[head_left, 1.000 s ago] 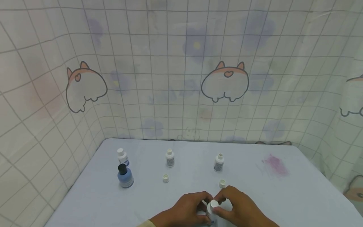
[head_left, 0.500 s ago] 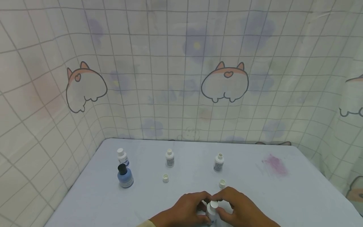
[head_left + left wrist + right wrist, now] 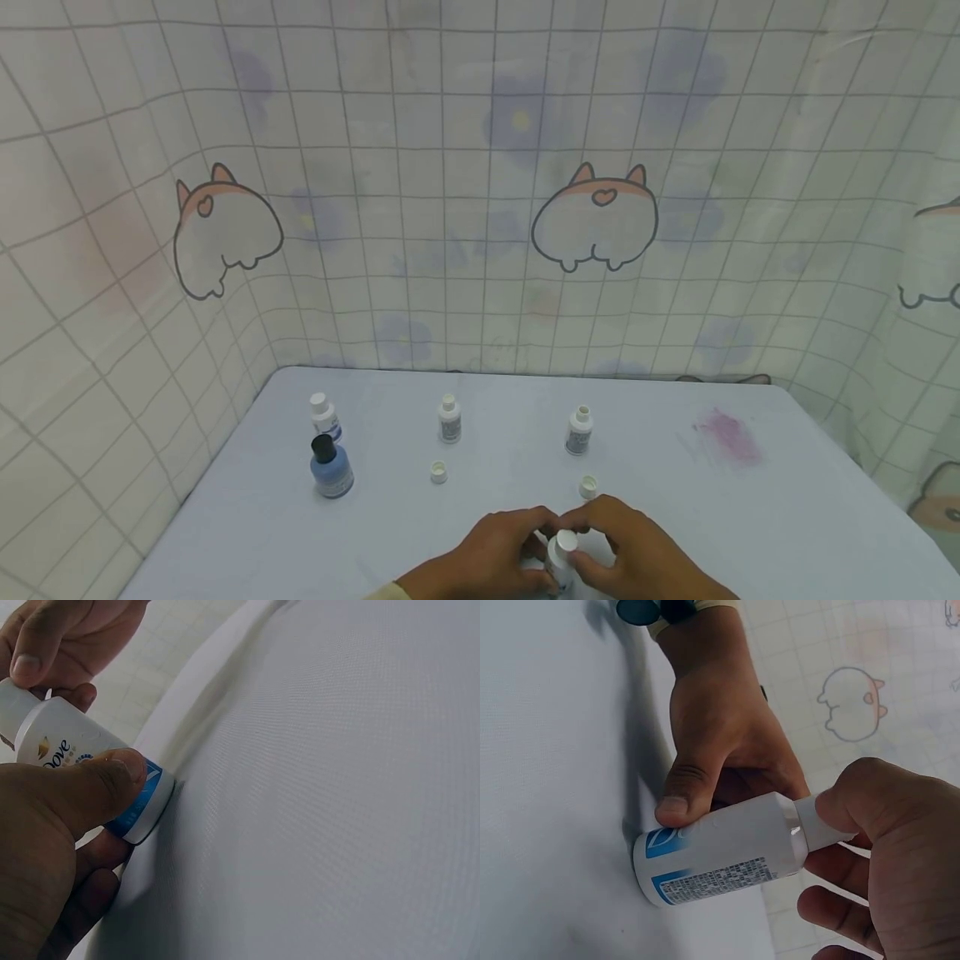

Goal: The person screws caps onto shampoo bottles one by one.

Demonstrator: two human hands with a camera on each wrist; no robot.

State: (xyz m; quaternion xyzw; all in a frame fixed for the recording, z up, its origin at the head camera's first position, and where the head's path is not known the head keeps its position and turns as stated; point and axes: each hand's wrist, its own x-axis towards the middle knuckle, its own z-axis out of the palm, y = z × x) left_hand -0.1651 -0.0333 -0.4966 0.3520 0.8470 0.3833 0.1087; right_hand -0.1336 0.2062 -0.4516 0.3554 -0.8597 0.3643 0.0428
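The left hand (image 3: 491,550) grips a white plastic bottle (image 3: 720,840) with a blue band, upright toward the white table's (image 3: 765,525) near edge, seemingly to steady it; the right hand (image 3: 637,546) pinches its round white cap (image 3: 815,829). A small loose white cap (image 3: 588,487) lies just beyond, obstructing that hand. Two uncapped white bottles (image 3: 450,425) (image 3: 578,433) stand toward the far edge, a black-capped blue bottle (image 3: 332,473) nearer the left edge.

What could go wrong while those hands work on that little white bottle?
The right hand pinches the cap while the left hand grips the bottle; a sudden slip might tip or spill it. The right hand could also bump the loose cap just beyond it. The uncapped bottle farther back could spill if knocked.
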